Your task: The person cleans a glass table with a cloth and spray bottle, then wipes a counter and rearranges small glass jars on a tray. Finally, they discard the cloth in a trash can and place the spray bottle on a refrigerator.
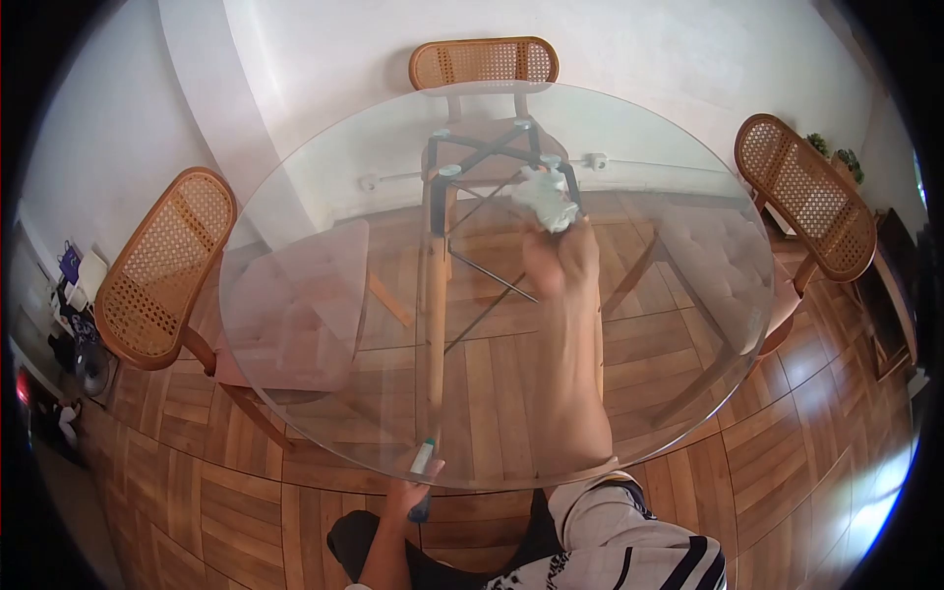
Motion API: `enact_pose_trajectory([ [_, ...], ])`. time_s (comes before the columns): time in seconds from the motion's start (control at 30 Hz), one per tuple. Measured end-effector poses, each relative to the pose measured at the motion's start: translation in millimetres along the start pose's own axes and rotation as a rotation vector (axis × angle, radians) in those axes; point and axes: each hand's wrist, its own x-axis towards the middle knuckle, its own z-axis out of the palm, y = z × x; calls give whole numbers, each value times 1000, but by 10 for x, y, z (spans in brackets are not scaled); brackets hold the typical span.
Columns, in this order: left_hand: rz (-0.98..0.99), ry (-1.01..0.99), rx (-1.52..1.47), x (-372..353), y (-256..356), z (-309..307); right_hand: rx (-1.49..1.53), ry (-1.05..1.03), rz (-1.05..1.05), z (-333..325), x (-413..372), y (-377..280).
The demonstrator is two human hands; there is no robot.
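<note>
A round glass table top (324,197) fills the middle of the view. My right arm stretches far across it. Toward the far side, my right hand (568,254) is closed on a crumpled pale cloth (547,200), which lies against the glass. At the near edge, my left hand (403,495) grips a slim bottle (423,458) with a whitish side, a green-teal top end and a dark lower end. The bottle is tilted, and the fingers partly hide it.
Cane-backed chairs stand at the left (167,265), at the far side (484,63) and at the right (801,192). Wooden legs (436,305) and dark crossed bars show through the glass. A fan (90,369) stands at far left, and a low cabinet (890,285) at far right.
</note>
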Motion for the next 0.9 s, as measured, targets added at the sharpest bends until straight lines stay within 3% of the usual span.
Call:
enact_pose_trajectory([
  [0.07,-140,-85,18,49,110,-31,63,-172,-36,-264,319,52],
  [0.1,-210,-129,32,58,145,-56,50,-112,-8,-282,453,151],
  [0.2,-57,-91,171,44,-50,-16,-20,38,59,-194,707,379],
  [0.27,-113,-103,145,90,-107,-7,-130,93,100,-152,731,246],
  [0.37,-154,-137,90,68,56,-50,125,-6,-36,-264,675,322],
  [0.4,-152,-140,71,81,128,-66,120,-285,120,-403,571,268],
  [0.47,-144,-106,41,68,110,-70,170,-262,131,-208,-138,213],
  [0.5,-139,-86,26,70,91,-83,141,6,58,26,-612,141],
  [0.6,7,-73,20,65,-161,-84,235,-264,-114,-153,-1162,-124],
  [0.7,-40,-122,93,76,-97,-181,249,-141,-48,-76,-1265,249],
  [0.8,-112,-154,131,155,97,-227,188,17,169,17,-1132,1000],
  [0.9,-99,-143,65,163,75,-193,122,44,356,32,-999,1654],
])
